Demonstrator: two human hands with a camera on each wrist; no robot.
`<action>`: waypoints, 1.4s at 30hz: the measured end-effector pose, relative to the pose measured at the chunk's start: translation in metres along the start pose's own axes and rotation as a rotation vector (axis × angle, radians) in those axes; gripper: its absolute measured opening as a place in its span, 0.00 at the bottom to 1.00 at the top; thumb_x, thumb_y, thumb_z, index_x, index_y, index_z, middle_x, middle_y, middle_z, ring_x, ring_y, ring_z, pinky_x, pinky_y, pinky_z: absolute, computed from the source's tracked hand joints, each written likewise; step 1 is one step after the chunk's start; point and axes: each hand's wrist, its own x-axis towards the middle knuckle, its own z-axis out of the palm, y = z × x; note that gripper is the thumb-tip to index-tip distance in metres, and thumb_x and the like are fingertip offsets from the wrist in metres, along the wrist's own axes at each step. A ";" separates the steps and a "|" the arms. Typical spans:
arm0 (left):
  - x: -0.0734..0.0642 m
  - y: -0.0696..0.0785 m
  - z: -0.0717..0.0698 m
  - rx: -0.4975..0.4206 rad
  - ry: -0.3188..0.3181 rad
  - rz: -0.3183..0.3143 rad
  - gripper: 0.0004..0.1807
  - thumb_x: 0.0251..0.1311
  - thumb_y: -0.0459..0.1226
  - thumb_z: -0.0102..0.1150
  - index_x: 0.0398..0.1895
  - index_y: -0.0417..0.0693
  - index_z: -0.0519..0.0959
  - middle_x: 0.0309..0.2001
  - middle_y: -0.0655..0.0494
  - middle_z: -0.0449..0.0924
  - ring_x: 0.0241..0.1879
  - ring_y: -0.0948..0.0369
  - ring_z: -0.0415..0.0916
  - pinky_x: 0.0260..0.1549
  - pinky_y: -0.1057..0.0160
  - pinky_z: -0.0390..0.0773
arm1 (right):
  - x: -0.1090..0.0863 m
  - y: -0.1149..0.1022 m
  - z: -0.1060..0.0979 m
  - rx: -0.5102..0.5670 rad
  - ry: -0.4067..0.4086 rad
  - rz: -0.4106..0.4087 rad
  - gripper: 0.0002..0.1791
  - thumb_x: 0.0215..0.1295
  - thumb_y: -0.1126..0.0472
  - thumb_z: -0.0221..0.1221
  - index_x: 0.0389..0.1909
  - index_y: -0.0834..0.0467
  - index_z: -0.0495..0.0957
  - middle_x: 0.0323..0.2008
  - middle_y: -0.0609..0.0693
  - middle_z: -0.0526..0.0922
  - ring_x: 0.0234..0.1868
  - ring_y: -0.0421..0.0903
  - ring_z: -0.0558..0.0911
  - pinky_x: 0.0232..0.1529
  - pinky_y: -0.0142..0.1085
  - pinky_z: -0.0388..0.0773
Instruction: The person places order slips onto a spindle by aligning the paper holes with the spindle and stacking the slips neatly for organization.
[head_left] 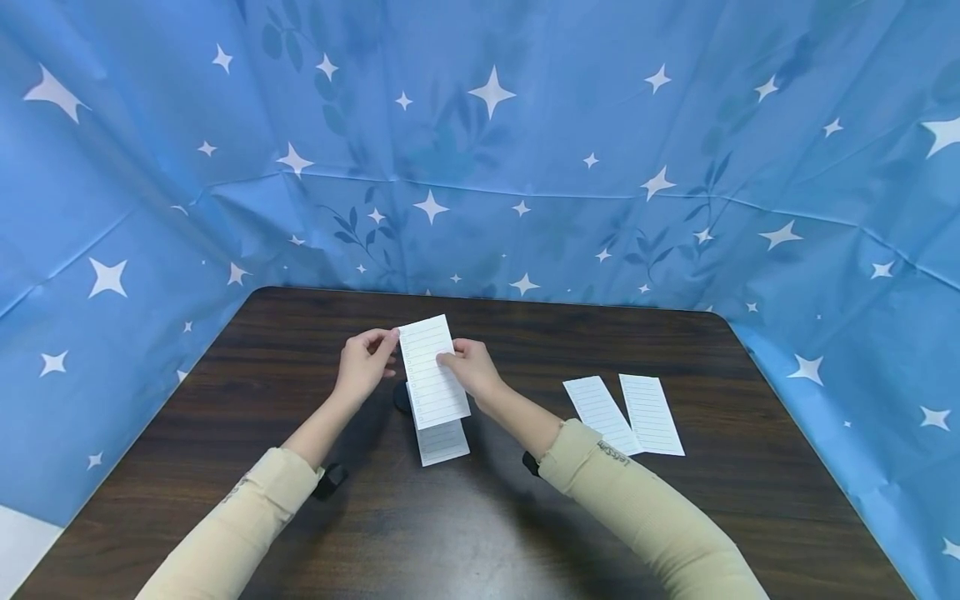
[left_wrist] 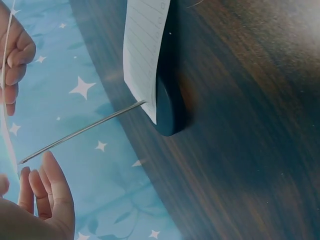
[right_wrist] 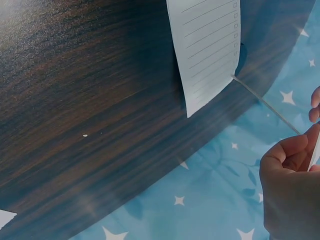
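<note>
My left hand (head_left: pixel 362 367) pinches the top left corner of a lined paper slip (head_left: pixel 433 375). On its right edge, my right hand (head_left: pixel 474 372) grips the same slip between thumb and fingers. Below stands a paper spike, its thin metal rod (left_wrist: pixel 82 131) rising from a round black base (left_wrist: pixel 172 112). The rod's tip is right at the held slip, close by the left fingertips (left_wrist: pixel 52 165). Low on the rod sits another lined slip (right_wrist: pixel 207 55), pierced near its edge and covering part of the base.
Two more lined slips, a left one (head_left: pixel 600 412) and a right one (head_left: pixel 651 415), lie on the dark wooden table (head_left: pixel 495 533) to the right, their lower ends overlapping. A blue star-patterned curtain (head_left: pixel 555 125) hangs behind the table's far edge.
</note>
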 end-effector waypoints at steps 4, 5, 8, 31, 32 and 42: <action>0.002 0.001 0.001 -0.018 -0.007 -0.009 0.17 0.64 0.40 0.56 0.44 0.33 0.80 0.33 0.42 0.79 0.25 0.65 0.76 0.24 0.67 0.84 | 0.000 -0.001 0.001 -0.001 -0.006 0.009 0.16 0.66 0.64 0.53 0.52 0.68 0.75 0.45 0.61 0.83 0.38 0.46 0.82 0.36 0.29 0.77; 0.002 0.001 0.002 -0.024 -0.011 -0.012 0.17 0.63 0.39 0.56 0.44 0.32 0.79 0.34 0.42 0.79 0.25 0.66 0.76 0.24 0.67 0.84 | 0.000 -0.001 0.001 -0.002 -0.006 0.012 0.16 0.66 0.64 0.53 0.52 0.68 0.75 0.45 0.61 0.83 0.38 0.45 0.82 0.35 0.28 0.77; 0.003 0.003 0.003 -0.040 -0.021 -0.035 0.16 0.63 0.38 0.57 0.44 0.31 0.79 0.32 0.47 0.77 0.23 0.69 0.74 0.25 0.67 0.84 | 0.000 -0.001 0.001 -0.005 -0.005 0.015 0.16 0.66 0.64 0.53 0.52 0.68 0.75 0.45 0.61 0.83 0.38 0.46 0.83 0.35 0.28 0.77; 0.005 0.010 0.007 -0.059 -0.041 -0.150 0.16 0.66 0.40 0.51 0.45 0.34 0.78 0.34 0.50 0.73 0.28 0.66 0.73 0.22 0.70 0.82 | 0.003 0.001 0.002 0.010 0.008 0.063 0.17 0.67 0.63 0.54 0.53 0.66 0.75 0.45 0.59 0.83 0.43 0.49 0.82 0.44 0.35 0.78; 0.005 0.010 0.007 -0.060 -0.048 -0.161 0.16 0.67 0.40 0.50 0.45 0.35 0.78 0.34 0.51 0.73 0.29 0.66 0.72 0.23 0.70 0.82 | 0.003 0.001 0.002 0.012 0.007 0.066 0.17 0.67 0.63 0.54 0.53 0.66 0.75 0.45 0.59 0.83 0.43 0.49 0.82 0.44 0.34 0.78; 0.009 0.011 0.006 -0.054 -0.106 -0.187 0.17 0.68 0.40 0.48 0.47 0.34 0.76 0.35 0.50 0.72 0.29 0.65 0.73 0.24 0.69 0.83 | 0.004 0.006 0.001 -0.022 0.015 0.055 0.16 0.67 0.61 0.56 0.49 0.67 0.77 0.40 0.59 0.85 0.37 0.46 0.84 0.34 0.29 0.78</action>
